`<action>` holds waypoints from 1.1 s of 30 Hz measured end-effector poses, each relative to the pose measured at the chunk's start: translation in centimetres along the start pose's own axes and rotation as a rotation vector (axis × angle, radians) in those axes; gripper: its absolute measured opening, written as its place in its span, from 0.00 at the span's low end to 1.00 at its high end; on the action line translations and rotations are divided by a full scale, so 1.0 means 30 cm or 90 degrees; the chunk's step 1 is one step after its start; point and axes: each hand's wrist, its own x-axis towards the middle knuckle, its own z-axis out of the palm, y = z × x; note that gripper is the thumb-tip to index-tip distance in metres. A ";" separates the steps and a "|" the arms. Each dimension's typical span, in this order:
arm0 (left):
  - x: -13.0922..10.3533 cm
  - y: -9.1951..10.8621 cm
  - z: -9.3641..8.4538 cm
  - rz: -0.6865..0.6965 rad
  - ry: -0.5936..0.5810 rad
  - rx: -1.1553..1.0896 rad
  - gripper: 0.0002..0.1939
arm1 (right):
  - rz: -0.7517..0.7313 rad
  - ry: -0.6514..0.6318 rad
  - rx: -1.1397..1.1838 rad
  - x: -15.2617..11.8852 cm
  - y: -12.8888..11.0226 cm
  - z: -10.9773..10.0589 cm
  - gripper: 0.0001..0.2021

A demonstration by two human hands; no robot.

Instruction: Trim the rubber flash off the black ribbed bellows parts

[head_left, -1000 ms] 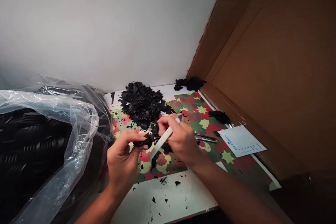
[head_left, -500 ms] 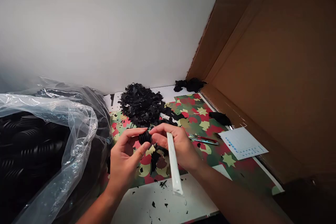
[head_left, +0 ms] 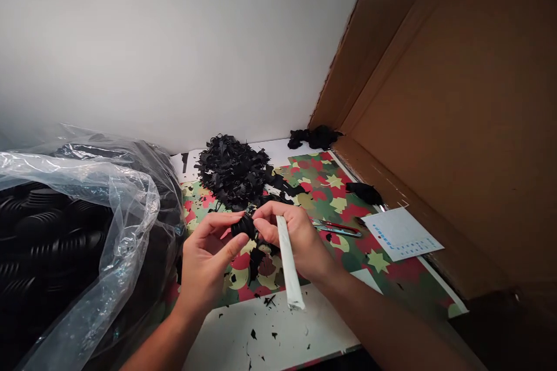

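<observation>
Using the heap of black scraps (head_left: 232,171) as the landmark here, since it's the easiest thing to spot. Just on the near side of it, the left hand (head_left: 208,255) has a small ribbed black part (head_left: 243,226) pinched between thumb and fingers, held up over the table. The right hand (head_left: 300,237) is near the heap too, on its near right side. It's curled around a flat whitish stick (head_left: 289,278) that pokes out of the grip toward the viewer, and its thumb and forefinger are right up at the ribbed part's right end. Can't tell if they're pinching a bit of it, too small to see.

Left of the heap there's a big clear plastic bag (head_left: 145,208), mouth rolled back, with loads of ribbed black pieces (head_left: 43,203) inside. Under the heap and running off to its right is a camo-style sheet (head_left: 331,179) in red, green and yellow. A slim red-and-teal hand tool (head_left: 339,229) lies on that, right of the heap and a bit nearer, and past it, farther right, a white card (head_left: 402,233) with blue print sits tilted against the cardboard panel (head_left: 456,98). There's also a black clump (head_left: 315,137) back and to the right of the heap, by the wall, plus black flecks (head_left: 253,334) scattered well in front of the heap.
</observation>
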 end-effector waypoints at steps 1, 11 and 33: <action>0.001 -0.001 0.000 -0.008 -0.002 -0.007 0.07 | 0.003 0.000 0.006 -0.001 -0.002 0.001 0.13; 0.018 0.028 -0.010 0.181 -0.050 0.248 0.12 | 0.010 0.013 0.048 0.001 0.024 0.005 0.16; 0.038 0.050 -0.026 -0.081 0.025 0.135 0.05 | -0.149 0.008 0.010 0.013 0.049 -0.048 0.22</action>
